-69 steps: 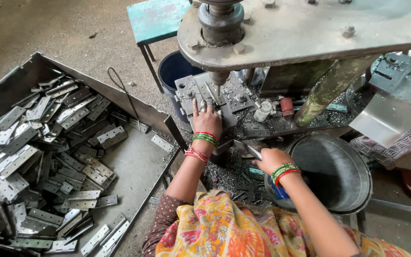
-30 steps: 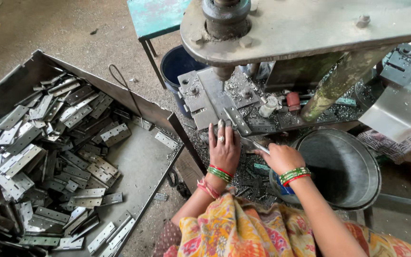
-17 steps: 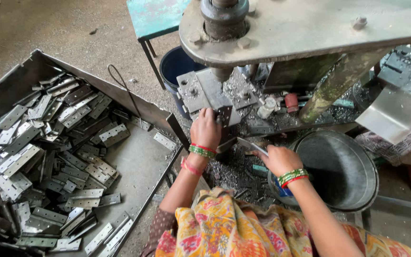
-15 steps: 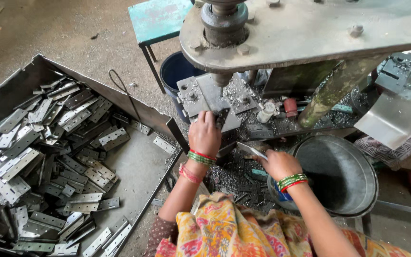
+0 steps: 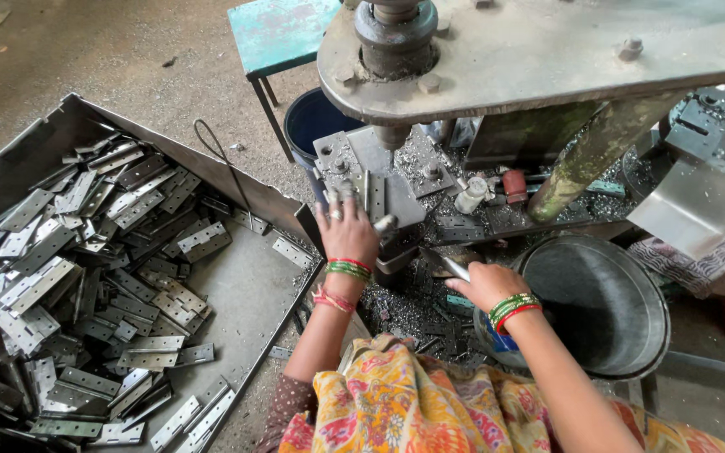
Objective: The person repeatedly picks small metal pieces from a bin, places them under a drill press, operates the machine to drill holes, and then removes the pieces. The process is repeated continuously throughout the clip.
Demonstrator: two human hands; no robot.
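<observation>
The left hand [image 5: 347, 233] reaches forward onto the bed of the press [image 5: 547, 59], its fingers spread and bent over a hinge plate [image 5: 375, 195] that stands on the die block [image 5: 362, 172] just below the ram. The plate is a narrow strip of dull grey steel, flat and rectangular, with its long axis running away from the person, toward the machine. Whether the fingers pinch it or only rest on it, I cannot tell.

The right hand [image 5: 487, 285] is closed around a thin metal rod [image 5: 445, 264], whose shiny tip points left and away, toward the die block. Green and red bangles ring both wrists.

Metal chips litter the counter [image 5: 430, 310] between the hands. Just right of the right hand sits a round dark metal basin [image 5: 606, 310]. To the left, on the floor, a large sheet-metal tray [image 5: 253, 285] holds a heap of loose grey hinges [image 5: 69, 277] lying every way. Behind the press stand a blue bucket [image 5: 308, 126] and a teal stool [image 5: 283, 33].
</observation>
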